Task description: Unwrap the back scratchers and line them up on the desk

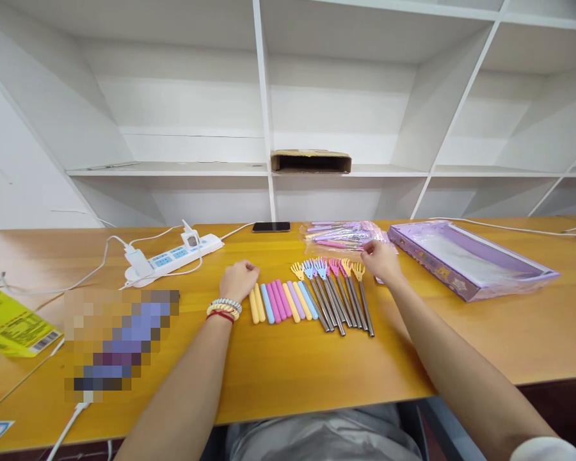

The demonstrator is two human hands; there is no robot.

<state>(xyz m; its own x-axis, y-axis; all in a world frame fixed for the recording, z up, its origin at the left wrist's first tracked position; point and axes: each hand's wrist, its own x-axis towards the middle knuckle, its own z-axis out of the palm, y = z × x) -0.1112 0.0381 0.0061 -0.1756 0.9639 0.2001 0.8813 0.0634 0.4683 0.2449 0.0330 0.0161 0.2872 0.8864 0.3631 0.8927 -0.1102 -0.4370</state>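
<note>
My left hand rests on the table with its fingers curled in, just left of a row of coloured tubular handles. The handles are yellow, blue, pink and purple and lie side by side. Right of them lie several back scratchers with metal rods and small hand-shaped heads in yellow, blue and pink. By the heads at the far right, my right hand has its fingers pinched together at the near edge of a clear plastic bag of purple and pink sticks. Whatever is between those fingertips is hidden.
An open purple box with plastic film lies at the right. A black phone and a white power strip with cables are behind on the left. A yellow packet sits far left. A cardboard box stands on the white shelf.
</note>
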